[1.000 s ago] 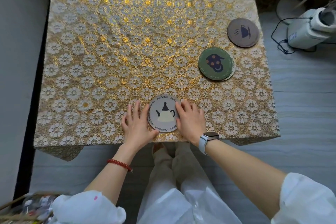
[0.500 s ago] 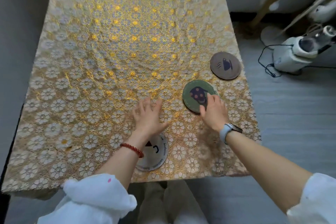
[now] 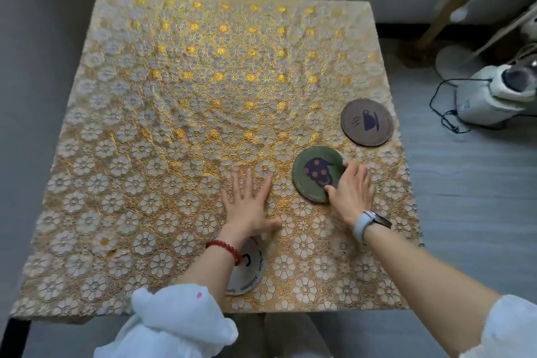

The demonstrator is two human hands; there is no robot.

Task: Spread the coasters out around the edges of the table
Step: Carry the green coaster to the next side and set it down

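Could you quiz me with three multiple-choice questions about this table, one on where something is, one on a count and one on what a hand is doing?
1. Where does the brown coaster with the cup picture lie?
A. near the table's right edge
B. at the far left corner
C. on the floor

2. How many coaster spots show on the tablecloth?
A. one
B. three
C. five

3. What is the right hand doing?
A. resting on the floor
B. holding a cup
C. touching the green coaster

Answers:
1. A, since it sits close to the right edge, beyond the green one.
2. B, since there is the brown one, the green one, and the white coaster partly hidden under the left arm near the front edge.
3. C, since its fingers lie on the green coaster's near right rim, while the left hand lies flat on the cloth.
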